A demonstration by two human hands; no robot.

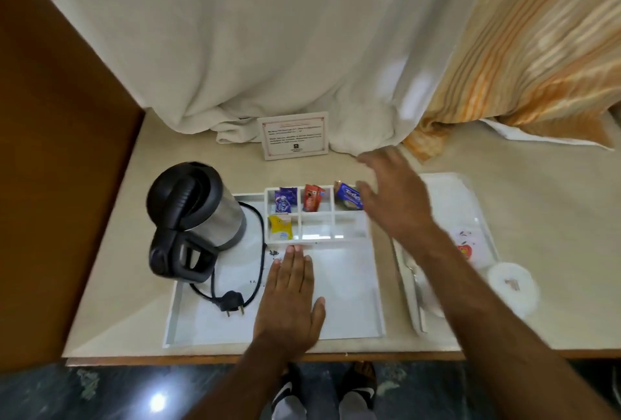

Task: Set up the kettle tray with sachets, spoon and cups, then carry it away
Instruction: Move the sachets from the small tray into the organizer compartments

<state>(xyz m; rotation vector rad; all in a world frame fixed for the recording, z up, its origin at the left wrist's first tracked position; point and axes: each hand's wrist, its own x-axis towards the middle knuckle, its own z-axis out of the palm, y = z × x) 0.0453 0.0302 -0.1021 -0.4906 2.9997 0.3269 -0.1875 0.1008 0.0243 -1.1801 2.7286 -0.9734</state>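
Note:
A white kettle tray (349, 319) lies on the beige counter. On its left stands a steel and black kettle (193, 214) with its cord and plug (232, 305) on the tray floor. The divided rack (317, 214) at the tray's back holds purple sachets (285, 201), a red sachet (312, 198), a blue sachet (349, 196) and a yellow sachet (280, 226). My left hand (290, 298) lies flat and open on the tray floor. My right hand (393, 198) hovers open over the rack's right end, holding nothing.
A second white tray (470, 204) lies to the right, with a spoon (415, 277), wrapped cups, one (512, 285) at its right edge, and a small packet with a red apple. A printed card (294, 135) stands at the back before white and orange curtains. A wooden panel bounds the left.

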